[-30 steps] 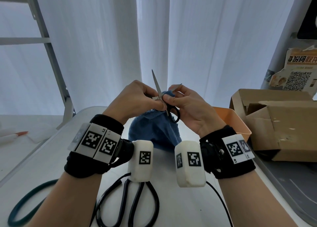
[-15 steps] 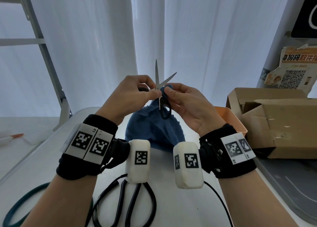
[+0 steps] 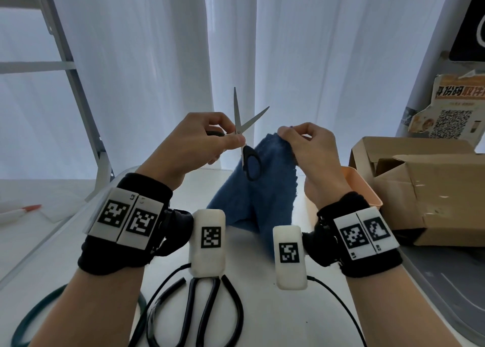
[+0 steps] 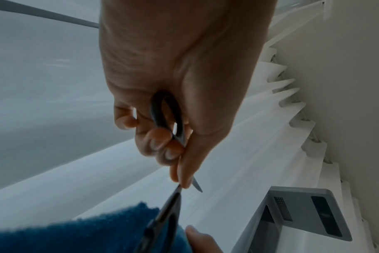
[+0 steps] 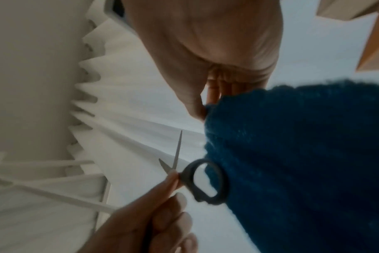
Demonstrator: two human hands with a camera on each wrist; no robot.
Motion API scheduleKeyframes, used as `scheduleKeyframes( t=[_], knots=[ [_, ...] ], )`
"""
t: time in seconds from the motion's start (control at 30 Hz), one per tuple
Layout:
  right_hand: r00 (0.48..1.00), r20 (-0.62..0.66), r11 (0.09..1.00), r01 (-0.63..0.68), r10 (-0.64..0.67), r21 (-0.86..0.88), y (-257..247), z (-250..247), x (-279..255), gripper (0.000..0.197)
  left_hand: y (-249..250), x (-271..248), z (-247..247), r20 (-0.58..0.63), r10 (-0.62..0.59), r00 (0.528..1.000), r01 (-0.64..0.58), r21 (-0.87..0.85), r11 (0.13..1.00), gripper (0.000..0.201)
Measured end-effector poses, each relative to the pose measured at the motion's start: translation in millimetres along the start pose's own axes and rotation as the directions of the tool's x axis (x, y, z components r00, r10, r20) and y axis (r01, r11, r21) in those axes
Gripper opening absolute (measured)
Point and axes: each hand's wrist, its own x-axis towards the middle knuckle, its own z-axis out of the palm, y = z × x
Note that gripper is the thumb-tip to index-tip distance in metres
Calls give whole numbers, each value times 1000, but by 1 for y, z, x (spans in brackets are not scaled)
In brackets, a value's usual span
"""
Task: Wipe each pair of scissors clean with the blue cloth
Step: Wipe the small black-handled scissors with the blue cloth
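Observation:
My left hand (image 3: 223, 140) pinches small black-handled scissors (image 3: 245, 134) near the pivot, raised above the table with the blades spread and pointing up. One handle loop (image 4: 167, 114) lies inside the left palm and the other loop (image 5: 206, 181) hangs free. My right hand (image 3: 294, 134) pinches the top corner of the blue cloth (image 3: 262, 189), which hangs down to the table just right of the scissors. Large black scissors (image 3: 207, 307) lie on the white table (image 3: 275, 320) near me, handles towards me.
An orange bin (image 3: 364, 189) stands right of the cloth, with an open cardboard box (image 3: 425, 189) beyond it. A dark green cable (image 3: 34, 317) and a black cable (image 3: 341, 299) lie on the near table. White curtains (image 3: 315, 58) hang behind; a metal frame (image 3: 65, 66) stands left.
My right hand has come off the scissors and moved right, lifting the cloth by its corner. The scissors have risen with their blades spread wider, held by the left hand alone.

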Motion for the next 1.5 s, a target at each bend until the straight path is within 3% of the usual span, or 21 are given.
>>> scheduleKeyframes(
  t=[0.07, 0.13, 0.23, 0.33, 0.43, 0.5, 0.73, 1.07, 1.5],
  knots=[
    [992, 77, 974, -112, 98, 197, -3, 1, -3, 13, 2, -1, 2, 18, 6, 1000, -6, 7, 1000, 17],
    [961, 242, 908, -218, 135, 358, -7, 3, -6, 11, 2, -1, 5, 28, 10, 1000, -11, 25, 1000, 16],
    [885, 453, 847, -320, 107, 425, -12, 5, -9, 13, 2, -1, 8, 15, 8, 1000, -9, 27, 1000, 16],
    [839, 536, 767, -404, 94, 499, -13, 7, -11, 22, 3, -1, 9, -4, 17, 1000, -17, -2, 1000, 17],
    [839, 542, 783, -367, 46, 502, -10, 9, -11, 26, 5, -2, 8, 14, 20, 1000, -20, -25, 999, 17],
    [847, 529, 785, -365, 57, 500, -9, 9, -11, 15, 7, -3, 8, 31, 20, 999, -19, -42, 999, 16],
    [861, 505, 784, -359, 68, 506, -10, 9, -13, 19, 12, -6, 9, 92, 32, 995, -30, -29, 999, 18],
    [869, 485, 799, -360, 99, 481, -11, 11, -14, 31, 9, -5, 13, 68, 28, 997, -28, 0, 1000, 17],
    [858, 503, 817, -361, 102, 450, -16, 7, -15, 28, 14, -7, 11, 98, 25, 995, -28, 27, 999, 19]
  ],
)
